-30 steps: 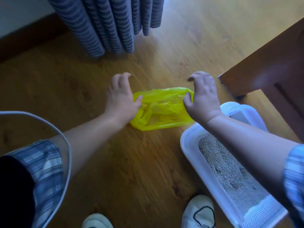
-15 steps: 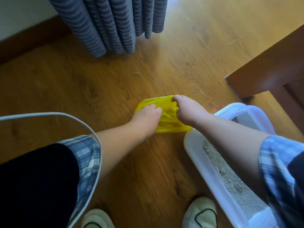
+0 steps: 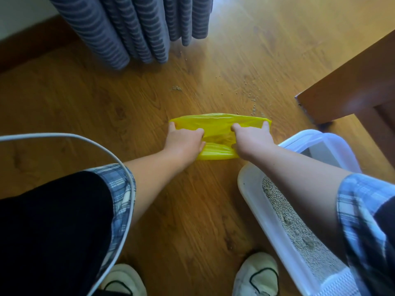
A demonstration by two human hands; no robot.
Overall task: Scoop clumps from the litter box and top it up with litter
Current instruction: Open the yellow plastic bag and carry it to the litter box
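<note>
Arms outstretched, the left hand (image 3: 183, 143) and right hand (image 3: 252, 139) grip the thin yellow plastic bag (image 3: 218, 124) with curled fingers, its mouth stretched wider than a moment before.

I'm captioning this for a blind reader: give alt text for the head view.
The left hand and right hand grip a thin yellow plastic bag on the wooden floor. A white plastic litter box of grey litter stands right of it; blue striped curtains hang beyond.
</note>
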